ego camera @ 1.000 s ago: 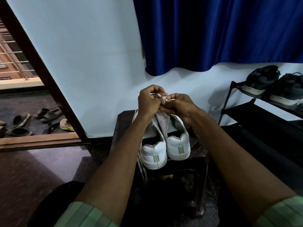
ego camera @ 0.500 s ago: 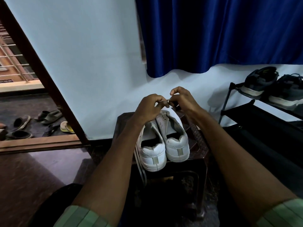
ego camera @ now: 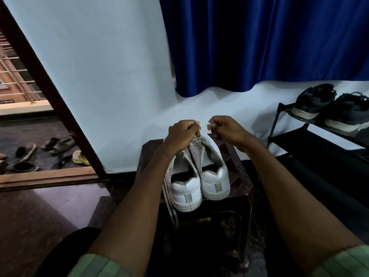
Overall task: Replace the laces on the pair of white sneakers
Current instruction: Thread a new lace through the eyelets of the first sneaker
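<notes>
White sneakers (ego camera: 199, 176) sit on dark stool (ego camera: 241, 176) by blue curtain (ego camera: 259, 41).

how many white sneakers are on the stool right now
2. The left sneaker and the right sneaker stand side by side on the dark stool, heels toward the camera, toes hidden behind both hands.

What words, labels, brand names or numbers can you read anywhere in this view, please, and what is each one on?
None can be read.
White sneakers: heel tabs are plain, no lettering shows.
Dark shoes on the rack: any marking is too small and dim to read.
Dark plate on the outside wall: blurred, unreadable.
</notes>
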Tool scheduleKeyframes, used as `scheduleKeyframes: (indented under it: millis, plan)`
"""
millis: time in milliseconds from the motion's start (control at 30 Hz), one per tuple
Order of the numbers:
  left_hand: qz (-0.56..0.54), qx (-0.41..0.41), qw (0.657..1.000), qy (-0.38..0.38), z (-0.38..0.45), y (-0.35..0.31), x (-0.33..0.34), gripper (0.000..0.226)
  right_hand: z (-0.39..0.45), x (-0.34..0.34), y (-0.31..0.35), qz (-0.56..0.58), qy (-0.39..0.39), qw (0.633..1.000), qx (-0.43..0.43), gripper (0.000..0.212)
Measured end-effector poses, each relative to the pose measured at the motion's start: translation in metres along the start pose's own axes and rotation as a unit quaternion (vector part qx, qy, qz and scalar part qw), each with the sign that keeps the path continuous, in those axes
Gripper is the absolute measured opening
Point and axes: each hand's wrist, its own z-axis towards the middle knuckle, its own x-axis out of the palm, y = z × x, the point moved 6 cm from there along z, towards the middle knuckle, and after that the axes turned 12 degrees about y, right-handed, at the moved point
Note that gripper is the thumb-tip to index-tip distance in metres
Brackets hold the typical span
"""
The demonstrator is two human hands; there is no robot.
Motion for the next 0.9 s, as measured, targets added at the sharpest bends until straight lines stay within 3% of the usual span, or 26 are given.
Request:
scheduleKeyframes:
  millis: [67,100,167,200,233,267,333,400,433,500,533,600,700,733,800,833,867,900]
  plan:
    - [-0.037,-0.001,0.999,0.011,0.001,0.000,0.000,0.046,-0.003,0.001,0.007,0.174,-0.038,0.984,0.001,0.029]
    - [-0.061,-0.001,0.998,0.017,0.002,0.000,0.000,0.046,-0.003,0.003,0.007,0.298,-0.044,0.953,-0.005,0.029]
    - [-0.096,-0.001,0.995,0.025,0.003,0.000,0.000,0.045,-0.003,0.007,0.010,0.541,-0.019,0.840,-0.043,0.028]
    - [-0.101,-0.001,0.995,0.026,0.003,0.000,0.000,0.045,-0.003,0.007,0.012,0.610,-0.022,0.790,-0.058,0.026]
    - [-0.098,-0.003,0.995,0.028,0.002,0.001,0.000,0.046,-0.004,0.007,0.010,0.635,-0.044,0.769,-0.054,0.023]
    - [-0.088,-0.007,0.996,0.031,0.002,0.001,0.000,0.046,-0.005,0.008,0.009,0.634,-0.056,0.771,-0.037,0.021]
    - [-0.073,-0.017,0.996,0.043,0.001,0.001,0.004,0.045,-0.006,0.006,0.007,0.525,-0.088,0.846,0.012,0.023]
    - [-0.066,-0.025,0.996,0.047,0.000,-0.002,0.008,0.042,-0.005,-0.003,0.010,0.264,-0.136,0.954,0.036,0.022]
    - [-0.062,-0.028,0.997,0.041,0.000,-0.004,0.008,0.043,-0.004,-0.006,0.017,0.101,-0.146,0.984,0.026,0.021]
    - [-0.046,-0.031,0.998,0.006,-0.001,-0.007,0.003,0.046,-0.001,0.000,0.027,-0.121,-0.119,0.985,0.014,0.031]
    - [-0.038,-0.031,0.999,-0.015,-0.001,-0.007,-0.001,0.047,-0.001,0.004,0.025,-0.131,-0.085,0.987,0.029,0.040]
    - [-0.036,-0.036,0.998,-0.035,-0.001,-0.004,-0.006,0.048,-0.003,0.011,0.018,-0.052,-0.034,0.996,0.061,0.054]
    - [-0.062,-0.040,0.997,-0.015,-0.002,0.000,-0.004,0.051,-0.009,0.014,0.016,0.163,-0.023,0.985,0.060,0.047]
    - [-0.083,-0.037,0.996,-0.007,-0.001,0.001,-0.003,0.050,-0.009,0.014,0.017,0.286,-0.024,0.957,0.045,0.045]
    - [-0.130,-0.021,0.991,0.006,-0.001,-0.002,-0.002,0.048,-0.009,0.011,0.018,0.534,-0.047,0.844,-0.006,0.047]
    - [-0.143,-0.013,0.990,0.008,0.000,-0.004,-0.003,0.046,-0.007,0.006,0.015,0.601,-0.064,0.796,-0.033,0.047]
    - [-0.150,-0.008,0.989,0.006,0.000,-0.006,-0.003,0.046,-0.005,0.003,0.011,0.631,-0.073,0.771,-0.047,0.047]
    - [-0.156,-0.007,0.988,0.004,0.000,-0.007,-0.004,0.045,-0.004,0.003,0.008,0.618,-0.076,0.781,-0.038,0.049]
